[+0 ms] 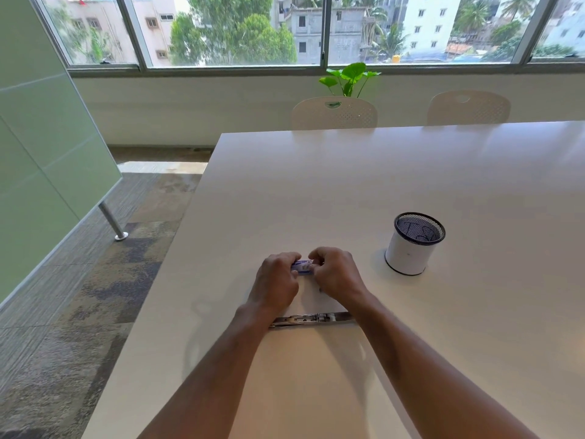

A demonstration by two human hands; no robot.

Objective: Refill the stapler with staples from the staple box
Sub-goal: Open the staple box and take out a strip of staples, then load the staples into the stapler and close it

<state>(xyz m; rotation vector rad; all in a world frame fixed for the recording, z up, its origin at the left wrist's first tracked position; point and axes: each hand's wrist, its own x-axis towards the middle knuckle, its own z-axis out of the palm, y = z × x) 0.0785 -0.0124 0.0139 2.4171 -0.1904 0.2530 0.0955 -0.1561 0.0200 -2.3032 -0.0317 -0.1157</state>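
Note:
A small blue and white staple box (pixel 302 267) is held between both hands just above the white table (pixel 348 185). My left hand (pixel 277 280) grips its left end and my right hand (pixel 334 274) pinches its right end, so most of the box is hidden by fingers. The metal stapler (pixel 308 320) lies flat on the table, opened out lengthways, just nearer to me than the hands and between my wrists. Whether any staples are out of the box cannot be seen.
A white pen cup with a black mesh rim (pixel 413 243) stands to the right of my hands. Two white chairs (pixel 334 113) and a green plant (pixel 349 78) are at the far side. The table's left edge drops to carpeted floor.

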